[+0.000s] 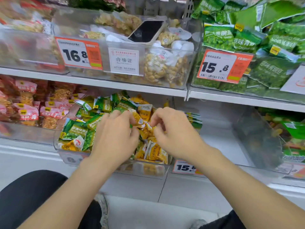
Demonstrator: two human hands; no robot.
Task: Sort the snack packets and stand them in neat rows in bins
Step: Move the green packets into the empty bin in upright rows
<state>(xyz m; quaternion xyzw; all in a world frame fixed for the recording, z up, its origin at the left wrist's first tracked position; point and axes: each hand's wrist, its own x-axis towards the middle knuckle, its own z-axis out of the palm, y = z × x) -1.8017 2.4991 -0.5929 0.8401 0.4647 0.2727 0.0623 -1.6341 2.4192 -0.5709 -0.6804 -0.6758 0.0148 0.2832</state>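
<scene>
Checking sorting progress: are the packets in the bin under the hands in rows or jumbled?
Jumbled: green packets and yellow packets lie mixed, tilted every way, in the bin.

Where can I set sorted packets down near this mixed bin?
The lower shelf is bare right of the mixed bin, between the few standing green packets and the far-right bin. The mixed bin is heaped, left hand and right hand pinching yellow packets.

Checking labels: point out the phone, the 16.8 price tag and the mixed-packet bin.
phone (146,31), head view, dark screen centre.
16.8 price tag (75,55), head view, black digits.
mixed-packet bin (148,171), head view, clear front wall.
</scene>
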